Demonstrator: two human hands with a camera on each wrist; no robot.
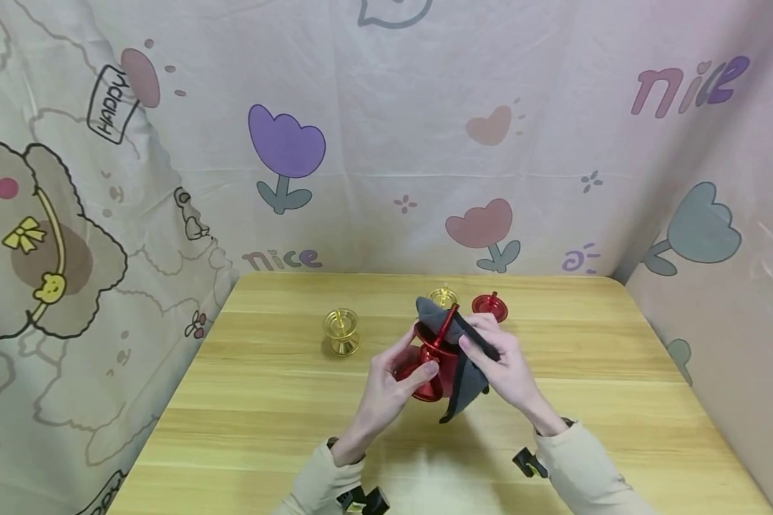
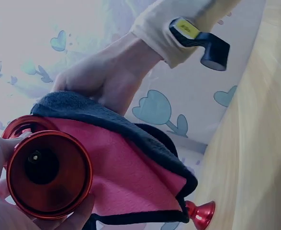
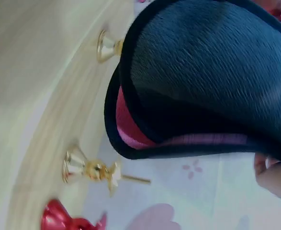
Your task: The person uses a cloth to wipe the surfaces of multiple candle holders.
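My left hand (image 1: 389, 379) grips a shiny red candle holder (image 1: 429, 390), tilted above the table, with the thumb on its stem side. Its hollow round base (image 2: 49, 175) faces the camera in the left wrist view. Between the fingers of my right hand (image 1: 505, 361) is a cloth (image 1: 470, 383), dark grey on one face and pink on the other, with black edging. The cloth lies against the red dish and beside its upright spike. In the right wrist view the cloth (image 3: 212, 72) hides most of the right hand (image 3: 276, 177).
A gold candle holder (image 1: 343, 336) stands on the wooden table (image 1: 264, 422) to the left. Farther back are another gold one (image 1: 443, 295), partly behind the cloth, and a second red one (image 1: 489, 307). Printed fabric (image 1: 386, 143) hangs behind the table and along its sides.
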